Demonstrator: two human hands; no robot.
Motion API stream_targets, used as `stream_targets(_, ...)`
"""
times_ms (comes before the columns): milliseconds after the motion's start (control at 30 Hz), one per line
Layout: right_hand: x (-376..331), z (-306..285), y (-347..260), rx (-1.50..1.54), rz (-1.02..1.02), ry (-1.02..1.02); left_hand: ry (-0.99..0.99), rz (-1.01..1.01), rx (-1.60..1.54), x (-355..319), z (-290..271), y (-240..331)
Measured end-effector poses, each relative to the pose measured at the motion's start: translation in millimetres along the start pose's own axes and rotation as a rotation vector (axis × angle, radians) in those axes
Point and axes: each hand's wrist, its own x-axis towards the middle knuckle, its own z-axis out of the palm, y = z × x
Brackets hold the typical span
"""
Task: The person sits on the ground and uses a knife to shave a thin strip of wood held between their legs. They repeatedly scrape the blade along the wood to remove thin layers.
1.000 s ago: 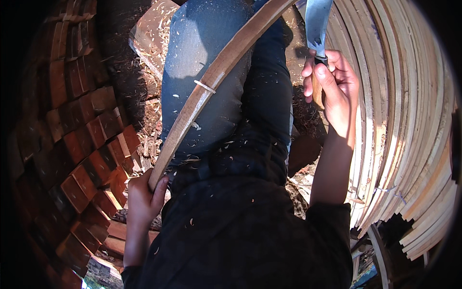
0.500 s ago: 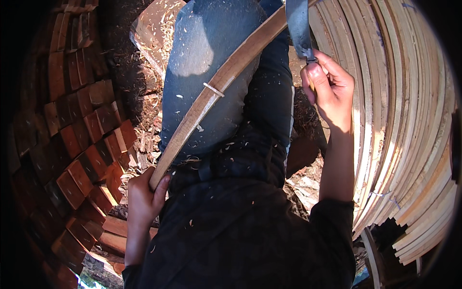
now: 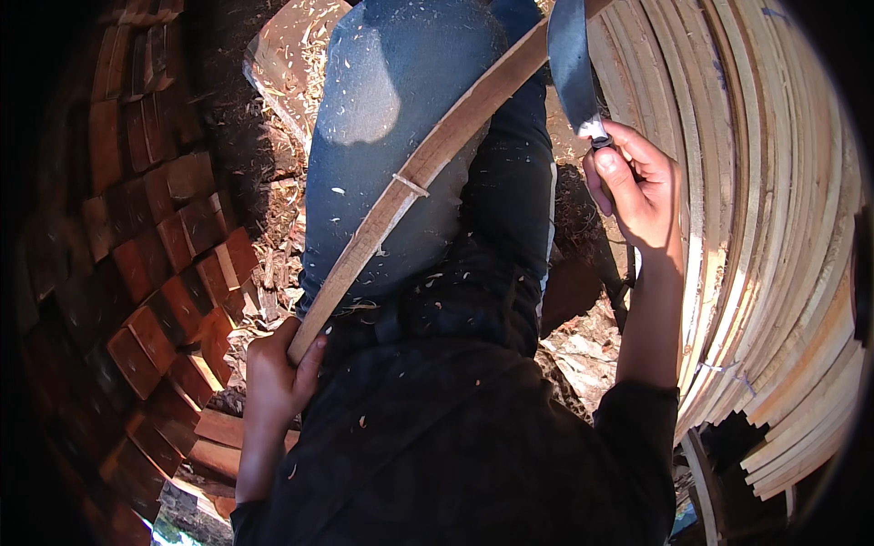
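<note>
My left hand (image 3: 280,369) is closed round the near end of a long wooden strip (image 3: 387,214). The strip slants up and away to the right across my legs, and a curl of shaving stands on it near its middle. My right hand (image 3: 637,182) is wrapped round the handle of a large knife (image 3: 571,68). The broad grey blade points away from me and lies over the strip's far part. Whether the edge touches the wood I cannot tell. The handle is mostly hidden by my fingers.
A stack of long pale wooden slats (image 3: 756,209) stands close on my right. Reddish wooden blocks (image 3: 137,346) are piled on my left. Shavings lie over the ground (image 3: 273,209) and over my jeans (image 3: 391,164). A flat board (image 3: 287,55) lies at the far left.
My right hand and the knife have come slightly nearer and to the right, and the blade has turned a little. My left hand and the strip have shifted only slightly.
</note>
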Motion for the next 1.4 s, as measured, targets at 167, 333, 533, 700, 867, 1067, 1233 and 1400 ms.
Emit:
stream_targets(167,4,18,5,0.289,-0.019,0.04,-0.049,-0.012,-0.047,3,-2,-2)
stream_targets(333,5,7,8,0.393,0.004,0.053,-0.053,-0.004,0.003,1,-3,-4)
stream_targets(533,-6,7,16,0.326,0.034,-0.067,-0.046,0.006,0.003,2,1,-8)
stream_targets(700,-5,23,18,0.286,0.04,-0.067,-0.084,-0.017,-0.041,5,-6,-2)
stream_targets(867,5,13,22,0.506,0.011,-0.026,-0.065,-0.003,-0.022,3,-7,-2)
stream_targets(1067,11,3,18,0.406,-0.021,-0.054,-0.049,-0.027,-0.054,3,-6,-1)
stream_targets(1233,6,21,13,0.291,0.026,-0.191,-0.064,-0.046,-0.047,6,-7,1)
stream_targets(1400,18,14,13,0.566,-0.065,0.253,-0.054,-0.067,-0.039,6,-8,4)
